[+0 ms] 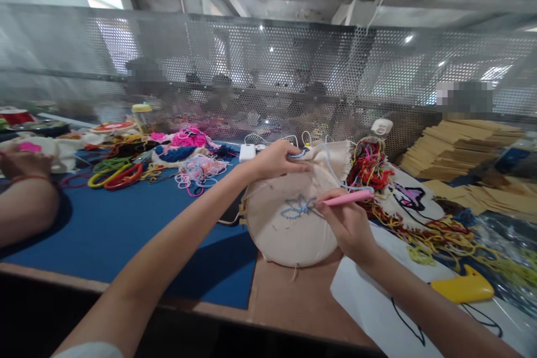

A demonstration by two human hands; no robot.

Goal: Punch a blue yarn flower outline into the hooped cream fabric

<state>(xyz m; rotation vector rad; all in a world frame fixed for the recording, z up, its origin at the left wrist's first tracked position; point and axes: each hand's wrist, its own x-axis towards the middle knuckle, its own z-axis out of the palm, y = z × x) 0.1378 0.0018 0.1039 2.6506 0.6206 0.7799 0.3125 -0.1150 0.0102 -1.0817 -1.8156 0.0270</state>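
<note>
Cream cloth is stretched in a round embroidery hoop [268, 235], tilted up in front of me, with a blue looped leaf-like pattern [296, 208] worked near its middle. My left hand [282, 158] is closed on the hoop's far edge, and light blue yarn [331, 165] runs by its fingers. In my right hand [346, 229] is a pink punch needle [350, 197], gripped like a pen. Its tip end is at the right side of the blue pattern; the fingers hide the tip itself. The blue yarn reaches the tool's back end.
Red-handled scissors [126, 177] and yarn heaps [201, 170] lie on the blue mat [201, 268]. Right stand stacked brown envelopes [457, 145], tangled yarn [369, 165] and a yellow-handled tool [465, 288]. Another person's arm [27, 201] rests at left. A perforated metal screen [268, 67] stands behind.
</note>
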